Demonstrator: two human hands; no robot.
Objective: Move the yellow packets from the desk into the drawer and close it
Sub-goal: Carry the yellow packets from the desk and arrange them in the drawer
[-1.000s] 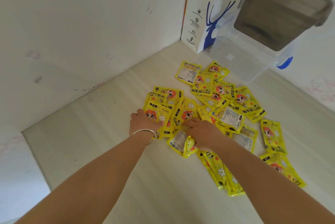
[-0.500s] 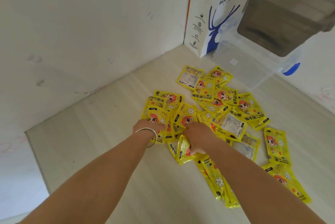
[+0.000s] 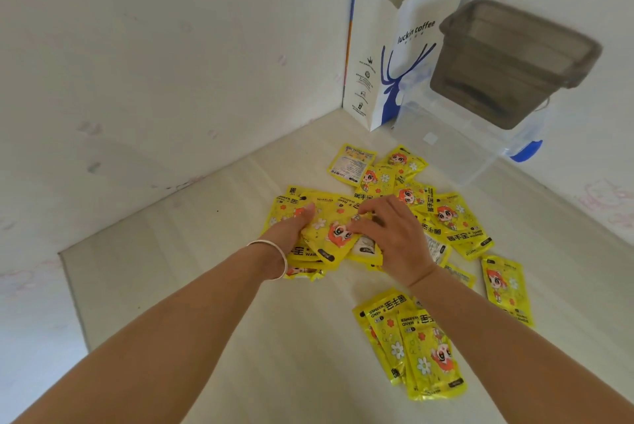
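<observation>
Several yellow packets with a red-haired cartoon figure lie scattered on the pale wooden desk (image 3: 206,286). Both hands hold a small stack of packets (image 3: 329,235) at the middle of the pile. My left hand (image 3: 291,226), a bangle on its wrist, grips the stack's left edge with the thumb on top. My right hand (image 3: 391,231) curls its fingers over the stack's right edge. A separate bunch of packets (image 3: 418,344) lies nearer to me, under my right forearm. One packet (image 3: 506,286) lies alone at the right. No drawer is in view.
A white and blue paper coffee bag (image 3: 387,56) stands in the far corner against the wall. Beside it a clear plastic box (image 3: 456,146) with a blue latch carries a grey tub (image 3: 514,63). White walls close the desk at left and back.
Both hands have gathered loose packets into one stack and moved it slightly away from me. The right hand, which held a folded packet near the front, now grips the stack's right edge.
</observation>
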